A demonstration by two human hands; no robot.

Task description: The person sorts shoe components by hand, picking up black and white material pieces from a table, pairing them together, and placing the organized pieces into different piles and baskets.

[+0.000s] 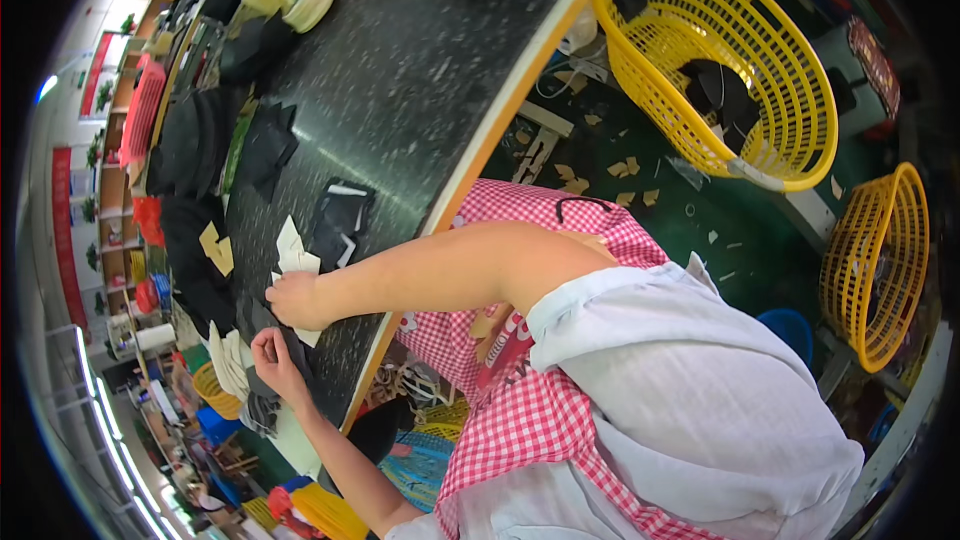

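My right hand [298, 301] is closed over white cut pieces [297, 248] on the black speckled tabletop [400, 70]; white shows on both sides of it. Just beside it, my left hand [278, 364] has bent fingers drawn together. Dark material lies at its fingertips, and what it grips, if anything, is hidden. A black folded piece with white strips [343, 220] rests near my right wrist. Beyond my hands are tan cut pieces [216, 248] on dark material, and a stack of whitish pieces [231, 360] stands close to my left hand.
Black pieces [268, 147] and dark stacks [190, 145] line the table's far side. A roll of tape [308, 2] lies at the upper left. Yellow baskets [790, 50] [873, 270] stand off the table's orange edge [510, 118], above a green floor with scraps [625, 168].
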